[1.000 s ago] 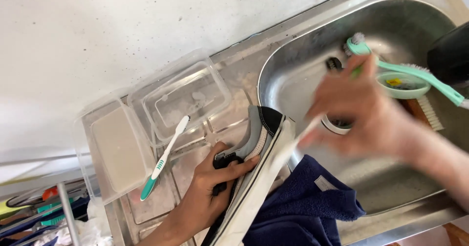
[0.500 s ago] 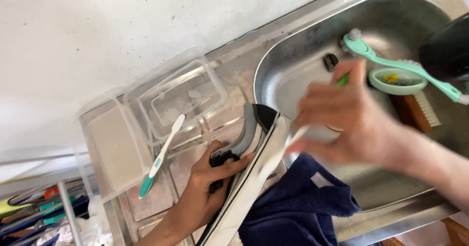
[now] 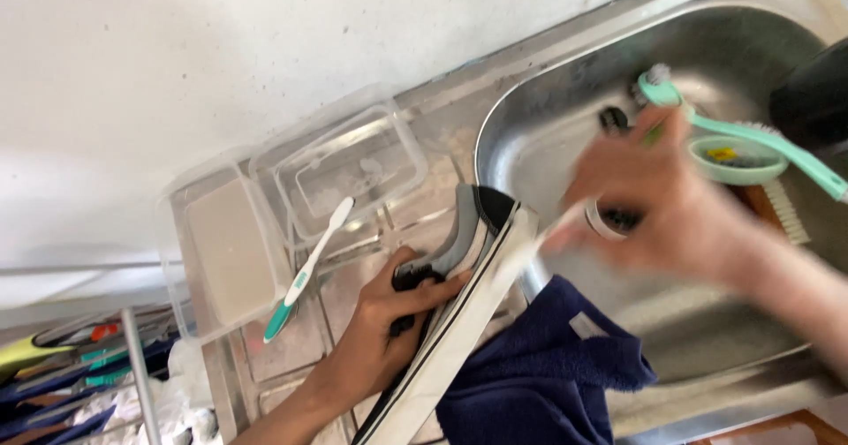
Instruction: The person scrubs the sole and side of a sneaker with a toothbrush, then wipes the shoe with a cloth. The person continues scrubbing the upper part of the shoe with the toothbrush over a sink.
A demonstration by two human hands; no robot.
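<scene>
Head view, looking down: left hand (image 3: 380, 330), fingers curled and clamped around a grey-and-black canvas shoe with a white rubber sole (image 3: 459, 304), which lies on its side on the ribbed steel drainboard surface (image 3: 291, 357), toe over the rim of the stainless steel sink (image 3: 548, 118). Right hand (image 3: 658, 202), blurred, fingers closed on a thin green-and-white brush handle (image 3: 565, 224) whose tip lies at the sole edge. Step, by judgement: scrubbing the sole; next strokes call for a firm hold and working along the rim. Also present: a dark blue towel (image 3: 539, 374) just beside the shoe; a white-and-teal toothbrush (image 3: 309, 273) resting across two clear plastic containers (image 3: 344, 171); a mint long-handled brush (image 3: 751, 140) in the basin.
</scene>
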